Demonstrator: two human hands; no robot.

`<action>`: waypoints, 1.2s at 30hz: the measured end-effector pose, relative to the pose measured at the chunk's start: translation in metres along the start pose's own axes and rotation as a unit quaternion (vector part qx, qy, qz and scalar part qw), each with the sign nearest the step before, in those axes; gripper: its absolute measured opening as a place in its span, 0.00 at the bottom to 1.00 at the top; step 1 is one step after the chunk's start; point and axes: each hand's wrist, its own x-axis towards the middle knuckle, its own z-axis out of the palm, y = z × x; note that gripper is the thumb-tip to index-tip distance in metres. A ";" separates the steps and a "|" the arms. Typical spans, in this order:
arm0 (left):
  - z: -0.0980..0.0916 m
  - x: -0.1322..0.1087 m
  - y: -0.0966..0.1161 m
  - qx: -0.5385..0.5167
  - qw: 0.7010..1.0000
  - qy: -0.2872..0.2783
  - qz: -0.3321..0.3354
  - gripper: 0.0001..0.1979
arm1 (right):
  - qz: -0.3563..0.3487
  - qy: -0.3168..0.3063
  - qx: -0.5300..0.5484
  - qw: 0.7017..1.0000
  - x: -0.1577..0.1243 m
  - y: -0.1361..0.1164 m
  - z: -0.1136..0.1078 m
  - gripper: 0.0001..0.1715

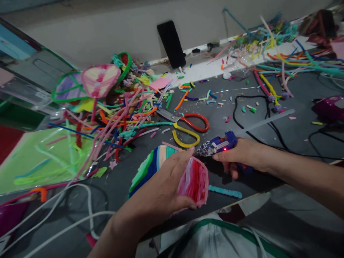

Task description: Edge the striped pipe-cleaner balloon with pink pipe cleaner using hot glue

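A blue glue gun (219,144) with a lit red light and a clear glue stick (268,122) out of its back is held in my right hand (239,156). Its nozzle points left, close to the fingertips of my left hand (163,182). That hand lies over a rounded, striped pipe-cleaner piece (195,179), green and blue on the left, pink and red on the right, with a pink edge. My left fingers are stretched out on it, the thumb apart at its lower part. Scissors (188,125) with red and yellow handles lie just above, blades partly apart.
Pipe cleaners (118,122) heap at the left beside finished pink and purple shapes (100,80). A black phone (172,44) leans on the wall. A black cord (235,111) loops at the right, white cables (90,204) lower left. A light-blue twisted strip (225,192) lies near the edge.
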 end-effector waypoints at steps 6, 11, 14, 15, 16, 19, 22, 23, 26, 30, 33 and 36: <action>0.001 0.001 0.000 0.003 1.000 0.000 0.008 0.54 | -0.003 0.002 -0.010 1.000 -0.001 -0.001 0.000 0.18; 0.001 0.000 -0.001 -0.003 1.000 -0.007 0.006 0.54 | -0.006 -0.033 0.005 0.999 -0.001 0.003 -0.004 0.17; 0.000 0.000 -0.001 -0.001 1.000 -0.005 0.005 0.54 | -0.007 -0.043 0.009 0.999 -0.001 0.005 -0.007 0.17; 0.000 0.000 0.000 0.000 1.000 -0.004 0.006 0.54 | -0.005 -0.042 0.009 0.999 -0.001 0.005 -0.008 0.17; 0.000 0.000 0.000 0.002 1.000 -0.005 0.007 0.54 | 0.000 -0.039 0.008 0.999 -0.002 0.005 -0.008 0.18; 0.000 0.001 0.000 0.010 1.000 -0.006 0.007 0.55 | 0.017 -0.035 0.002 0.999 -0.005 0.004 -0.011 0.19; 0.001 0.000 0.000 0.018 1.000 -0.003 0.009 0.55 | 0.023 -0.051 0.004 0.998 -0.008 0.005 -0.014 0.19; 0.001 0.000 0.000 0.020 1.000 -0.001 0.009 0.55 | 0.024 -0.055 0.007 0.998 -0.010 0.006 -0.014 0.19; 0.001 -0.001 0.000 0.019 1.000 0.001 0.006 0.56 | 0.023 -0.054 0.020 0.998 -0.014 0.009 -0.015 0.18; 0.001 -0.002 0.000 0.012 1.000 0.003 0.006 0.56 | 0.017 -0.050 0.026 0.998 -0.022 0.010 -0.016 0.18; 0.002 -0.002 -0.001 0.004 1.000 0.008 0.009 0.56 | 0.029 -0.043 -0.006 0.999 -0.030 0.008 -0.017 0.20; 0.001 -0.003 0.000 0.001 1.000 0.012 0.009 0.55 | 0.052 0.009 -0.117 0.992 -0.041 0.009 -0.011 0.20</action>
